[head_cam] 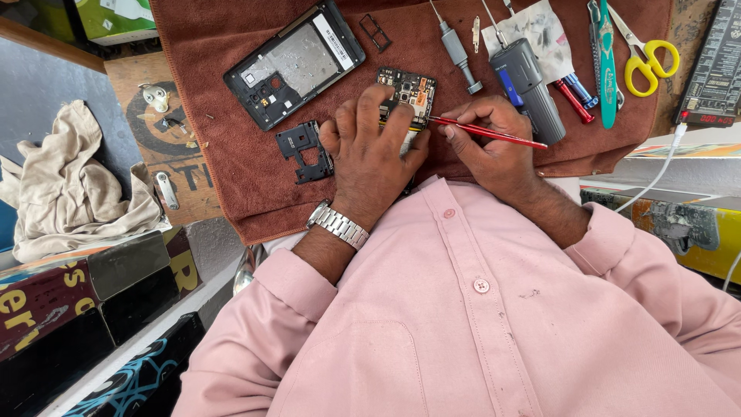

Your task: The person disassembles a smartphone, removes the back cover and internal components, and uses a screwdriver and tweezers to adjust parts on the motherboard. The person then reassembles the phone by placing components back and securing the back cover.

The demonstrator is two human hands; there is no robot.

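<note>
My left hand (370, 150), with a metal watch on its wrist, presses down on an opened phone (409, 93) whose circuit board shows, lying on a brown cloth (231, 170). My right hand (494, 143) grips a thin red tool (494, 134) like a pen, its tip touching the phone just beside my left fingers. A black phone back frame (296, 63) lies up and to the left, and a small black inner cover (305, 150) rests next to my left thumb side.
At the far edge of the cloth lie a grey electric screwdriver (529, 85), a thin grey screwdriver (457, 48), red and blue drivers (575, 93), teal tweezers (606, 66) and yellow scissors (652, 58). A SIM tray (375, 32) sits near the frame. A beige rag (73, 181) lies at the left.
</note>
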